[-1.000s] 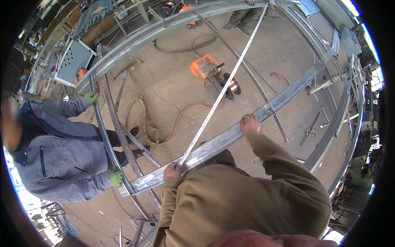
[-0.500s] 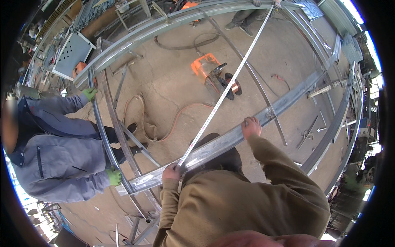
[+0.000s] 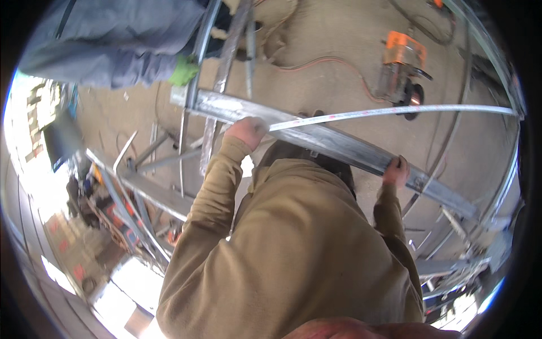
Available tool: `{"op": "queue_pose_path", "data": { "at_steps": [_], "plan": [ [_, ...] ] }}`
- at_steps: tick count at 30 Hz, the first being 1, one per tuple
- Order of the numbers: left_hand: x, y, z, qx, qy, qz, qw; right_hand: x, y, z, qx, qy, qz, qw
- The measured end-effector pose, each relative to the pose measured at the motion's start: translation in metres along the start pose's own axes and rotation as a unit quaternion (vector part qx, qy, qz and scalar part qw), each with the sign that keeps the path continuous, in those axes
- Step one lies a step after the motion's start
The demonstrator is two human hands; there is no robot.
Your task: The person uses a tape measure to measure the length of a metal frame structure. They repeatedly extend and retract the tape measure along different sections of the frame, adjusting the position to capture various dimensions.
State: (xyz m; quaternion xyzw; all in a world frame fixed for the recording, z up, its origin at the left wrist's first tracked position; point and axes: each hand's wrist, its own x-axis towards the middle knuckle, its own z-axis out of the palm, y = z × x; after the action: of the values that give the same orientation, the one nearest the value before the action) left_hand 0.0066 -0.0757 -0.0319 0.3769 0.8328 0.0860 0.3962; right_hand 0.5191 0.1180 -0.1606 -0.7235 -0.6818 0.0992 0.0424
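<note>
A long grey steel beam point(image 3: 339, 145) runs across in front of my body, sloping down to the right. My left hand point(image 3: 247, 132) is closed at the near end of a white measuring tape point(image 3: 361, 115), just over the beam; its fingertips are slightly blurred. From there the tape stretches off to the far right, bowing a little. My right hand point(image 3: 397, 171) is wrapped over the beam's edge, farther to the right. A co-worker's green-gloved hand point(image 3: 184, 71) is at a narrow metal rail point(image 3: 206, 42) that meets the beam's left end.
An orange machine point(image 3: 405, 52) with a dark wheel stands on the floor beyond the beam, a reddish hose point(image 3: 339, 60) trailing from it. Bars cross beneath the beam. At lower left, metal frames point(image 3: 141, 181) and clutter stand close behind my left arm.
My view has swung, so the beam now slopes down to the right and the co-worker sits at the upper left. The tape now bows. Both hands keep their holds.
</note>
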Motion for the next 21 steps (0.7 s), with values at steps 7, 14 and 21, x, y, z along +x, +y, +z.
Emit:
{"op": "queue_pose_path", "data": {
  "at_steps": [7,14,21],
  "plan": [
    [-0.041,-0.048,-0.052,0.05,0.014,-0.068,0.996,-0.003,-0.01,-0.002,0.052,-0.049,-0.059,0.996],
    [-0.05,-0.141,-0.105,0.03,0.024,-0.069,0.997,-0.051,-0.129,-0.004,0.154,-0.122,-0.311,0.93],
    [-0.009,-0.258,-0.169,0.065,0.053,-0.099,0.992,-0.115,-0.289,0.005,0.196,-0.246,-0.378,0.871]
  ]
}}
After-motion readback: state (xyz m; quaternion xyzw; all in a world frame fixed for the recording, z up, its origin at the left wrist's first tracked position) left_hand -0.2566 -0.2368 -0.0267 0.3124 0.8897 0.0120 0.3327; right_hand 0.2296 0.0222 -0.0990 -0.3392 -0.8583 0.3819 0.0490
